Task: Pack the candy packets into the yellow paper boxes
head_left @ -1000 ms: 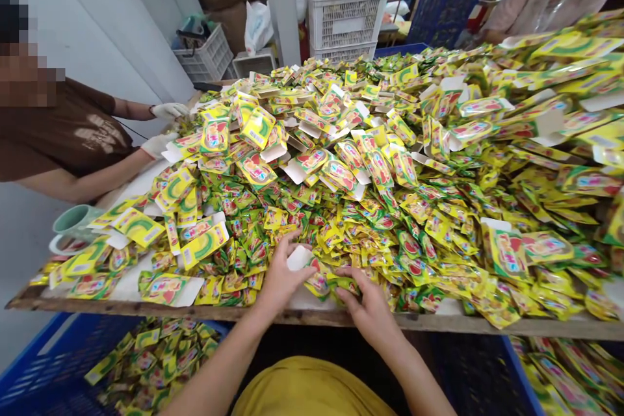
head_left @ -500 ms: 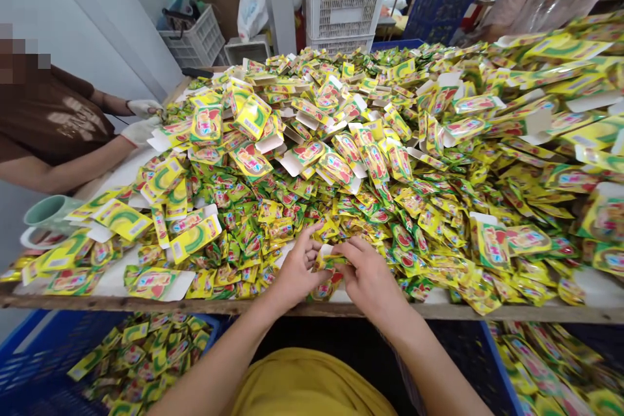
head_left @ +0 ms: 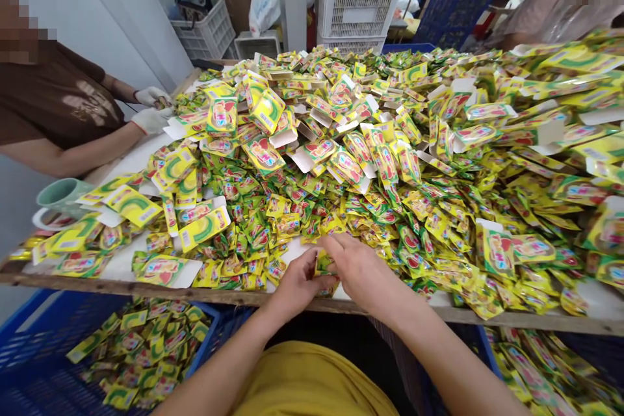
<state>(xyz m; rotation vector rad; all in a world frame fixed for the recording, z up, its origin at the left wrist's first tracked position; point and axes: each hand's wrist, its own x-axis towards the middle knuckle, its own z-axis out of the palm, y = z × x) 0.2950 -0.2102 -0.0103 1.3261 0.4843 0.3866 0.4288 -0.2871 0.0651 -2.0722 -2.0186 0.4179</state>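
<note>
Hands: Where a second ago they lay apart and flat on the pile, the left hand and right hand have drawn together at the table's near edge, both pinched on a small packet.
Packet: lifted just clear of the heap, between the two thumbs; it looks gathered for packing.
Near bins: blue crate below left holds filled cartons.
Table: wooden table edge under a deep pile of sachets and flat cartons.
Far: a co-worker's gloved hand at the left side; mug beside it.
</note>
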